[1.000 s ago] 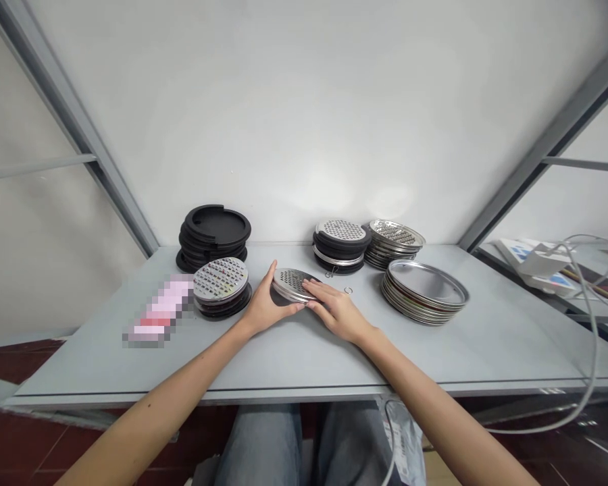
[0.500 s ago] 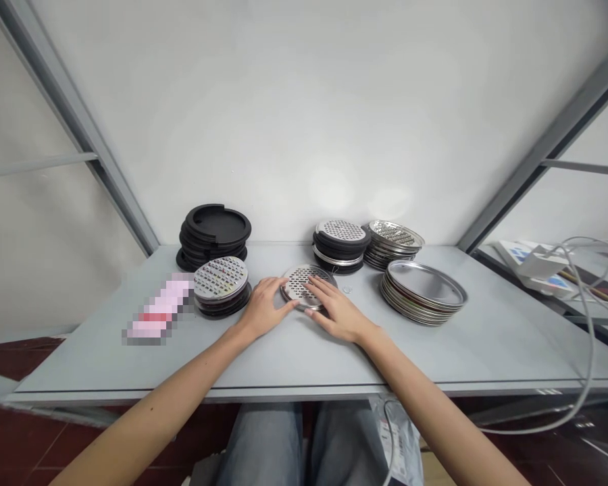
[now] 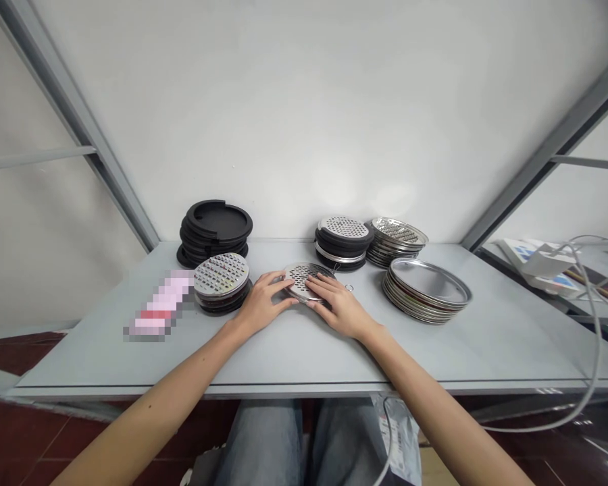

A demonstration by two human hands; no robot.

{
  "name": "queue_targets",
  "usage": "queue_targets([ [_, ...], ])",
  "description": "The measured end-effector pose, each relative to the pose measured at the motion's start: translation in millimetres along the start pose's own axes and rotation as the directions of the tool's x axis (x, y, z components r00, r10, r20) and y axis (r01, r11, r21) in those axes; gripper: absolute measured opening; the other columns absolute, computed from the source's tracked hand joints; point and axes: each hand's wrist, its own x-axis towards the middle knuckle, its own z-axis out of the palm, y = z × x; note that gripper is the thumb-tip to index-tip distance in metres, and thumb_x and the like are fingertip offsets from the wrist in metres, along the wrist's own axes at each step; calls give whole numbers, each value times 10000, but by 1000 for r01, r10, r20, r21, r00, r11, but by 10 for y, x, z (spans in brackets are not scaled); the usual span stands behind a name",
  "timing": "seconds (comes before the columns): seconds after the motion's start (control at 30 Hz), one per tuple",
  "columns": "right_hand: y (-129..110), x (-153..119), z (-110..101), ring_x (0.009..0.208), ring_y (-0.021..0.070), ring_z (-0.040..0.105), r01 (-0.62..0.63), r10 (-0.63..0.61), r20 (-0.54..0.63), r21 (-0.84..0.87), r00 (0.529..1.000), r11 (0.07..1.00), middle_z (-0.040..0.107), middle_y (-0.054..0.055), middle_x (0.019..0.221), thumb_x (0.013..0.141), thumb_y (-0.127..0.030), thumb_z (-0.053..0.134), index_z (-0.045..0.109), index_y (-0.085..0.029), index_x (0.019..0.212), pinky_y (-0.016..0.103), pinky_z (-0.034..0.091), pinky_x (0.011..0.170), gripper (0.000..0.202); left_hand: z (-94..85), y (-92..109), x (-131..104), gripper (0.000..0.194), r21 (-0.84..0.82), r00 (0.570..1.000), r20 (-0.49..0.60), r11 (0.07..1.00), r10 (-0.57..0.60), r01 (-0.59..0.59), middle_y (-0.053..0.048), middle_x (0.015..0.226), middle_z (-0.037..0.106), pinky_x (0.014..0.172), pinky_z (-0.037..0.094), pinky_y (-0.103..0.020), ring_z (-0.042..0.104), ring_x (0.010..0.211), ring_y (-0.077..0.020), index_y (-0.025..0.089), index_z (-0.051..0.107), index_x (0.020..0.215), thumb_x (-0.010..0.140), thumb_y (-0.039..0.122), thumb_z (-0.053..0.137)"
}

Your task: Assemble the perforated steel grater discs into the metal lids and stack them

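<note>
Grater disc (image 3: pixel 300 273) is on the grey table (image 3: pixel 309 354), black-and-steel stack (image 3: pixel 343 241) behind it to the right; right hand (image 3: pixel 341 307) lies spread over the top, not clamped, left hand (image 3: pixel 261 302) is half curled at its left edge, can't tell if it's gripping tbh

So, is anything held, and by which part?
Left hand touches the perforated disc at its left rim, right hand on top; gripping can't be told.
</note>
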Motion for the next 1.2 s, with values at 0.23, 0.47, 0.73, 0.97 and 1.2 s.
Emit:
queue_targets([
  [0.23,-12,9,-12,1302,319,431,-8,12,-85,50,996,999,587,121,1293,851,-453,579,566,-198,1284,552,364,1056,503,-3,17,2,315,-21,995,-63,997,77,-78,-77,1107,644,958,469,-469,567,1078,-249,250,694,1063,778,382,716],
  [0.47,-29,13,-34,1264,297,481,12,-8,-57,63,998,998,579,108,1307,857,-452,573,542,-210,1310,516,376,1058,514,-21,75,11,371,-9,998,-62,999,31,-31,-85,1136,621,984,450,-445,551,1115,-253,222,656,1065,765,432,713],
  [0.73,-107,5,-64,1222,266,524,-38,79,-121,308,990,950,562,104,1327,916,-395,472,519,-214,1320,453,435,1009,445,103,31,-34,856,-240,961,38,931,-273,274,-223,1468,319,1093,322,-496,364,1347,-308,118,164,1460,830,508,592],
  [0.97,-144,-2,-81,1129,257,578,-36,81,-92,413,992,910,572,110,1302,897,-393,499,505,-211,1304,399,494,903,446,114,55,-37,878,-401,967,60,881,-247,250,-202,1433,385,1090,339,-486,427,1303,-295,133,113,1473,831,447,623],
  [1.2,-136,-1,-63,1130,236,571,-57,104,-89,421,991,905,572,102,1300,922,-357,469,501,-212,1298,377,491,892,404,125,40,-30,812,-411,962,49,872,-270,266,-190,1418,408,1083,352,-472,445,1284,-297,152,180,1458,837,438,619],
])
